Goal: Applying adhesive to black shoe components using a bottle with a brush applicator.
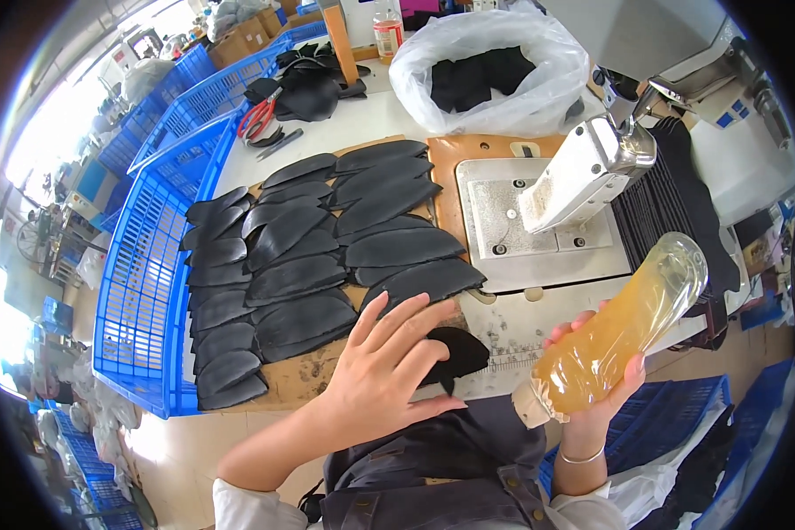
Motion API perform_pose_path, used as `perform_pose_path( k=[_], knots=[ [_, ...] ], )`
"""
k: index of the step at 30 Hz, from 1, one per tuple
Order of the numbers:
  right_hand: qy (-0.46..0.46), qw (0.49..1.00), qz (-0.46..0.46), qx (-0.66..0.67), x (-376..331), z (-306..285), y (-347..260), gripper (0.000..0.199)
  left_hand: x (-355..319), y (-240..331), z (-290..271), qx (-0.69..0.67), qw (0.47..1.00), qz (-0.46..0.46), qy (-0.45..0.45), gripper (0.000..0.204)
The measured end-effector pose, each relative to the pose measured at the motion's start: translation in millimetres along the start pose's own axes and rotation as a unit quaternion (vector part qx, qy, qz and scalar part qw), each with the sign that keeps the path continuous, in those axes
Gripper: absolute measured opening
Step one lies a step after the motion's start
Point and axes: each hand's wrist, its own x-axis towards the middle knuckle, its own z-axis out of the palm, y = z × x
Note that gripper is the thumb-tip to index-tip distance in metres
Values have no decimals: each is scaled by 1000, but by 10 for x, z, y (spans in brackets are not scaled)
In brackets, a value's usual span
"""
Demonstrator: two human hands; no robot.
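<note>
My right hand [602, 413] is wrapped round a clear plastic bottle [623, 327] of yellowish liquid. The bottle is tilted, its pale, wrapped mouth end pointing down and left toward the table's front edge. My left hand [387, 353] has its fingers apart, hovering over or resting at the table's front edge. Beside its index finger and thumb lies a loose black curved piece [465, 355], partly hidden by the fingers; whether they touch it I cannot tell. Overlapping rows of similar black pieces [300, 278], leather-like, cover a brown board to the left.
A white sewing-machine arm [561, 185] stands over a metal plate. Stacked black parts [676, 203] lie right of it. A blue crate [137, 309] borders the board's left. Red-handled scissors [258, 117] and an open plastic bag [406, 84] of black pieces sit behind.
</note>
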Motion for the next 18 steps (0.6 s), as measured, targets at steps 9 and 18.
perform_pose_path(
  k=[9, 18],
  knots=[
    [-131, 981, 129, 60, -12, 210, 160, 75, -39, -7, 99, -25, 988, -81, 126, 32],
    [-38, 986, 158, 23, -170, 507, 208, 73, -533, -326, -388, -237, 907, -191, 290, 17]
  ],
)
